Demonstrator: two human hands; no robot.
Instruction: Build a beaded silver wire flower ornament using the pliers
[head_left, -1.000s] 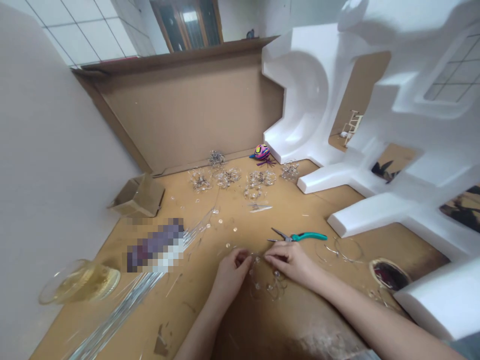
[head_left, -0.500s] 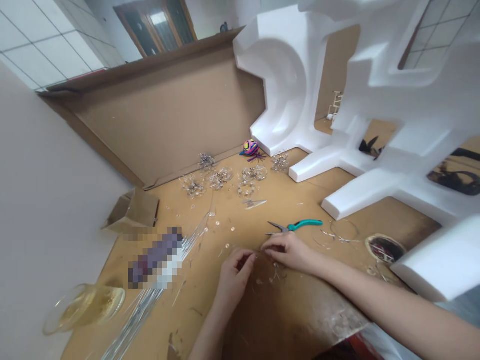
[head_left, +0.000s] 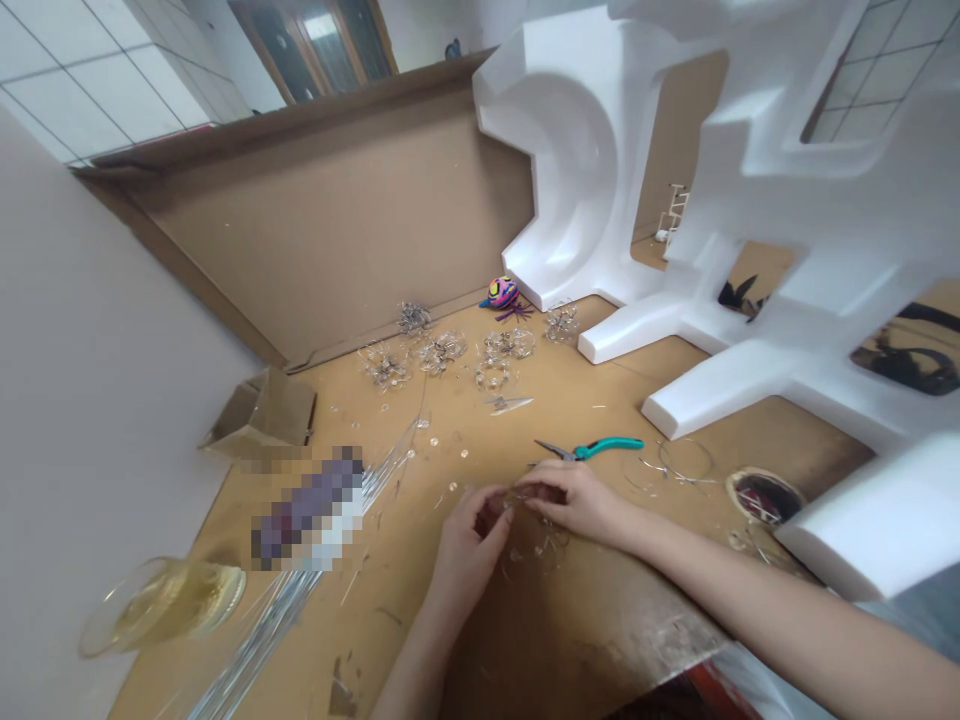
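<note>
The two hands (head_left: 525, 515) meet low in the frame, fingers curled and pressed close together, pinching a small tangle of clear wire strung with glassy beads (head_left: 536, 545). The left hand (head_left: 469, 545) cups it from below while the fingers of the right hand (head_left: 577, 502) close over it from the other side. The tangle hangs just above the tabletop, near its front edge.

Just beyond the right hand lie needle-nose pliers with teal handles (head_left: 592, 449), and further right a loose loop of silver wire (head_left: 686, 462). Ahead, a row of sparkling wire-and-bead flower clusters (head_left: 442, 352) sits on the tan tabletop (head_left: 622, 400), with loose beads scattered about. To the left are a small cardboard box (head_left: 259, 420), a pixelated, unreadable object (head_left: 311, 510), a long bundle of clear rods (head_left: 262, 620) and a shallow glass dish (head_left: 163, 600).

A large sheet of brown cardboard (head_left: 322, 230) stands along the back, beside a white foam building model (head_left: 570, 150) with cut-out arches. Past them are white ceiling tiles (head_left: 112, 70) and a wooden glazed door (head_left: 315, 40).
</note>
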